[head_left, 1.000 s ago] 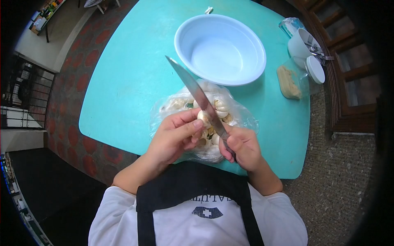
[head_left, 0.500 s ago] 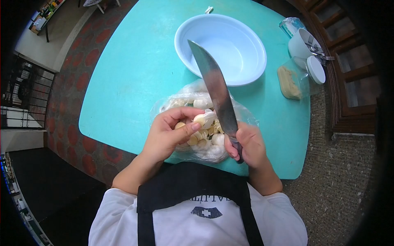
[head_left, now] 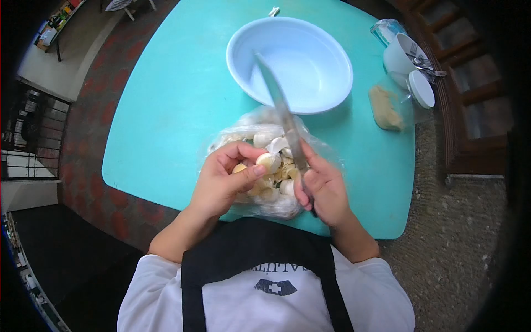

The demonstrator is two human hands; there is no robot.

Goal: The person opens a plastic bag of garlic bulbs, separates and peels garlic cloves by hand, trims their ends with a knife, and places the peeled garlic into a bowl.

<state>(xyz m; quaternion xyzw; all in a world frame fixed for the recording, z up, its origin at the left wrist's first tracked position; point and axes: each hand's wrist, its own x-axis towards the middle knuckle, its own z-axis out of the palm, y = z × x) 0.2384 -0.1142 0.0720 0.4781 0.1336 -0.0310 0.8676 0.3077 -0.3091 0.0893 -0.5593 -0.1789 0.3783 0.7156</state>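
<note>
We are noting tiled floor [head_left: 83, 166] left of the turquoise table [head_left: 160, 122], a bowl [head_left: 310, 61] standing toward the far edge, a plastic bag of garlic [head_left: 276, 208] lying by the near edge. Over the bag, the right hand [head_left: 325, 191] is gripping a knife [head_left: 283, 110], its long axis leaning left toward the far edge; just left of it, the left hand [head_left: 218, 172] is pinching a garlic clove [head_left: 267, 162].

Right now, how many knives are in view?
1: the knife in the right hand, its tip seen against the pale blue bowl. Others may be hidden among the cutlery in the white tub.
</note>
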